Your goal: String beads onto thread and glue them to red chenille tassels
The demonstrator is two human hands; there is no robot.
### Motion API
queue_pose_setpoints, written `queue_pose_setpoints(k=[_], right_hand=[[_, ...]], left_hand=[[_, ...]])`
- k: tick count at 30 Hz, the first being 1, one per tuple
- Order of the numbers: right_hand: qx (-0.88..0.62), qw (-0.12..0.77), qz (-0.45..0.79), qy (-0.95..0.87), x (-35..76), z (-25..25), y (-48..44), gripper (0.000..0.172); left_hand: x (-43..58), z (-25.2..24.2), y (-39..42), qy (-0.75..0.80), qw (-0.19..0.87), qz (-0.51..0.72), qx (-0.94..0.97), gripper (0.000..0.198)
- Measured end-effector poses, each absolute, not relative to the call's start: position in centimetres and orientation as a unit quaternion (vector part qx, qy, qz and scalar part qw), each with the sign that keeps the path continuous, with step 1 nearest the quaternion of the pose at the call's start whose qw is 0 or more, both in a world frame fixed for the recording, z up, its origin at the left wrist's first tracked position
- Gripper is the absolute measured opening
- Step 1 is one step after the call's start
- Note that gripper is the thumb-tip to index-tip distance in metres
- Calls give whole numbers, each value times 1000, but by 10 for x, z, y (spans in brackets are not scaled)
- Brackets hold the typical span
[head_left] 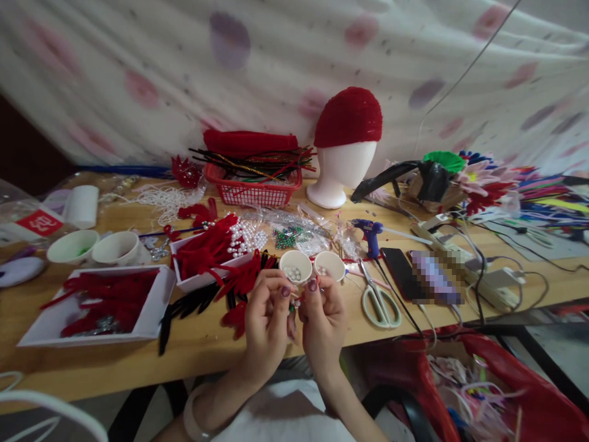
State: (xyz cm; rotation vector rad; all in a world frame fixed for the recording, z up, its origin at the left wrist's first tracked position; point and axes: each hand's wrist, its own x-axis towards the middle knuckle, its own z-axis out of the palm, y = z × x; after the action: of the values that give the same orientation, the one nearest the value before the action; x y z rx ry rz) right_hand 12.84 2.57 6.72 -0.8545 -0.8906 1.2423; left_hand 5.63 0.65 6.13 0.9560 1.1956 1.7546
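Observation:
My left hand (267, 322) and my right hand (323, 325) meet close together above the table's front edge, thumbs pinched against fingers. Between the fingertips is a small beaded piece (292, 309), with a green bead showing; the fingers hide most of it. Just beyond the fingertips stand two paper cups, the left cup (295, 256) holding white beads and the right cup (335, 259) a few pale ones. Red fuzzy petal shapes (237, 319) lie to the left of my left hand. White-handled scissors (381, 304) rest to the right of my right hand.
A white box (161, 307) and a smaller box (184, 283) hold red fuzzy pieces. Behind are a red basket (257, 193) of stems and a foam head (338, 172) with a red cap. A glue gun (370, 236), phone (402, 273) and power strip (492, 293) sit right.

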Motion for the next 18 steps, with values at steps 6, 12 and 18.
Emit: queue_pose_setpoints(k=[6,12,18], right_hand=[[-389,664,474,-429,136,67,28,33],[-386,676,356,-517,152,85,42,25],[-362,641,321,-596,165,98,53,15]], left_hand=[[52,68,11,468,435,643,423,33],[56,80,21,433,546,619,363,36],[59,95,36,379,553,631,390,32]])
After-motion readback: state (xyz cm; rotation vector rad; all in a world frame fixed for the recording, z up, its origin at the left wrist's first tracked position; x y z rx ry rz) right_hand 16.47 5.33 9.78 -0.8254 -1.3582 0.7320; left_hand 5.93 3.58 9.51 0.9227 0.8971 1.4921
